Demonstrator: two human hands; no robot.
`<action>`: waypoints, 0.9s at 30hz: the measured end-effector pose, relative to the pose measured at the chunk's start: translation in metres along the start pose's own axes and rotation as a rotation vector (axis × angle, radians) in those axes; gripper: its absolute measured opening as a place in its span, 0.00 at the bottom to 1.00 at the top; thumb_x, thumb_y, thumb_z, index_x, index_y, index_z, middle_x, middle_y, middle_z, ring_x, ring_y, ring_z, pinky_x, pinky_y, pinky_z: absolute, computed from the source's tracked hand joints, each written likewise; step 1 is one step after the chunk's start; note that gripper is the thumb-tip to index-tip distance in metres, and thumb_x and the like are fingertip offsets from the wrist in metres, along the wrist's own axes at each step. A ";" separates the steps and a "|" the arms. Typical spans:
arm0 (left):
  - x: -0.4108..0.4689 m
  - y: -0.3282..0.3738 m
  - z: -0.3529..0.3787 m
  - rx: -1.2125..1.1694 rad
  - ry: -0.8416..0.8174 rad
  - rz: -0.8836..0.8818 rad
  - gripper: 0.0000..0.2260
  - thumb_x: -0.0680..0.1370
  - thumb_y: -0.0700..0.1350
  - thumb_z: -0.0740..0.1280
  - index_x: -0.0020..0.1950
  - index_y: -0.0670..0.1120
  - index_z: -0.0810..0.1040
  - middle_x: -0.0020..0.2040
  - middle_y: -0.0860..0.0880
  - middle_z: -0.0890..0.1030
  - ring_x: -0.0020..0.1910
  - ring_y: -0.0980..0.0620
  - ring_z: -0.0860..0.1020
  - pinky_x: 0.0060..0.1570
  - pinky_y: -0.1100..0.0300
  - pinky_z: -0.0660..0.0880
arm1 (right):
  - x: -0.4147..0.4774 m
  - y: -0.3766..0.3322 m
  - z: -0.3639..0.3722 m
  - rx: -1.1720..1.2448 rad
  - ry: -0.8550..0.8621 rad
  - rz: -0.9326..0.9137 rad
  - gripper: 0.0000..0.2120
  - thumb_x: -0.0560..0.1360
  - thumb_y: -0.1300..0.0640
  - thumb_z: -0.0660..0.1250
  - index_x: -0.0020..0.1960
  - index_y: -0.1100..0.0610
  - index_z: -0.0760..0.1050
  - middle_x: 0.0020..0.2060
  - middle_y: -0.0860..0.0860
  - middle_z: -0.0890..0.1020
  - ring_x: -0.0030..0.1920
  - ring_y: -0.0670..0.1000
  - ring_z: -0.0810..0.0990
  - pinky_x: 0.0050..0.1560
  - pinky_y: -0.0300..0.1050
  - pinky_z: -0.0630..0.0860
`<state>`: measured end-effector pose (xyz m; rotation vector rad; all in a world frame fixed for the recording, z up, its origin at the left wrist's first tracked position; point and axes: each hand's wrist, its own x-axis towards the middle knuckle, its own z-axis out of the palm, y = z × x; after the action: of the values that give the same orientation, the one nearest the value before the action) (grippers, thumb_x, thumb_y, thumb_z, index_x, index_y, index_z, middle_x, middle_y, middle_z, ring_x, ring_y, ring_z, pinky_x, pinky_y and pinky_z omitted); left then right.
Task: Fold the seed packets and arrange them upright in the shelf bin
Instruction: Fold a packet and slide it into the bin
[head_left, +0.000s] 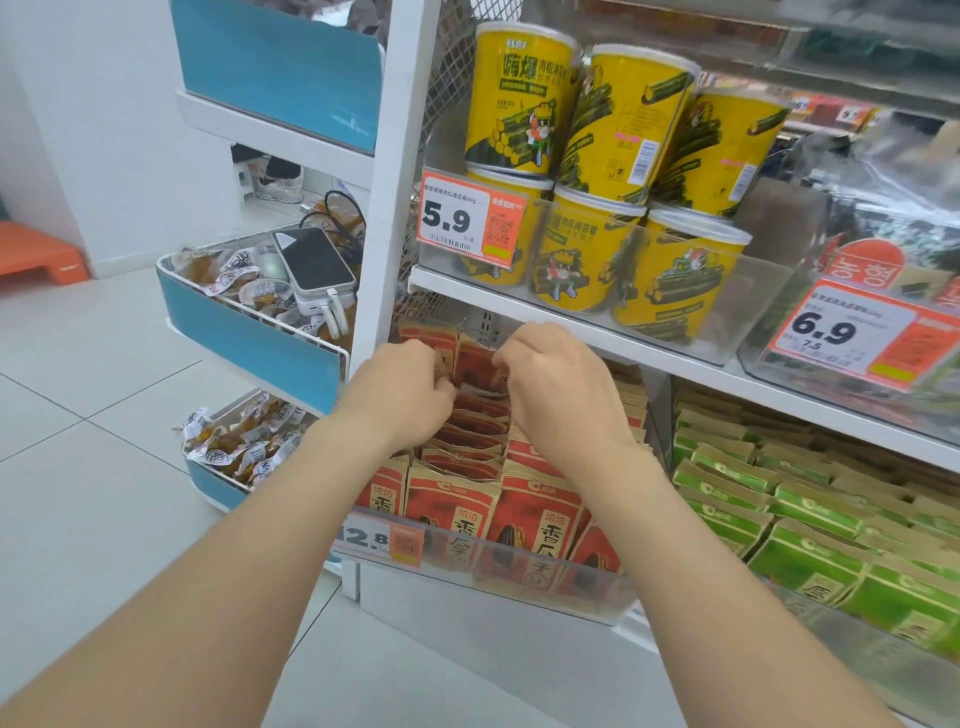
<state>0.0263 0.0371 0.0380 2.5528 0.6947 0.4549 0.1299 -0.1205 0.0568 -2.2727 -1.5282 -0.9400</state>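
Red and brown seed packets (467, 499) stand upright in rows inside a clear shelf bin (519, 587) on the lower shelf. Both my hands reach deep into the bin under the shelf above. My left hand (402, 395) pinches the left edge of one red seed packet (475, 366) held up at the back of the row. My right hand (558, 384) pinches the same packet's right edge with curled fingers. The packet's lower part is hidden behind my hands.
Green seed packets (789, 514) fill the bin to the right. Yellow snack tubs (597, 171) stand on the white shelf board (623, 338) just above my hands. To the left, a blue-fronted wire basket (249, 332) holds small snack packs and a power bank (311, 260).
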 end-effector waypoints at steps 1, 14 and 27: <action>-0.004 0.003 -0.002 -0.020 0.040 -0.027 0.10 0.82 0.46 0.64 0.51 0.50 0.86 0.46 0.49 0.85 0.48 0.41 0.82 0.52 0.45 0.83 | -0.004 0.002 -0.006 0.024 0.073 -0.002 0.12 0.66 0.75 0.75 0.46 0.62 0.83 0.42 0.56 0.82 0.44 0.61 0.81 0.39 0.54 0.79; -0.065 0.076 -0.021 -0.785 0.101 0.266 0.12 0.89 0.51 0.61 0.68 0.53 0.81 0.58 0.55 0.87 0.57 0.56 0.85 0.54 0.50 0.84 | -0.036 -0.011 -0.096 0.717 0.504 0.415 0.06 0.79 0.66 0.72 0.52 0.56 0.80 0.43 0.44 0.83 0.44 0.46 0.82 0.45 0.39 0.75; -0.077 0.125 -0.003 -1.202 0.104 -0.010 0.10 0.88 0.44 0.64 0.69 0.52 0.72 0.50 0.46 0.86 0.42 0.55 0.85 0.42 0.60 0.80 | -0.055 -0.010 -0.100 1.330 0.334 0.813 0.06 0.82 0.57 0.73 0.54 0.59 0.87 0.44 0.55 0.90 0.42 0.49 0.86 0.45 0.48 0.83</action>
<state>0.0113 -0.1002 0.0883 1.3941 0.2895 0.7187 0.0700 -0.2093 0.0965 -1.3432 -0.5600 0.0334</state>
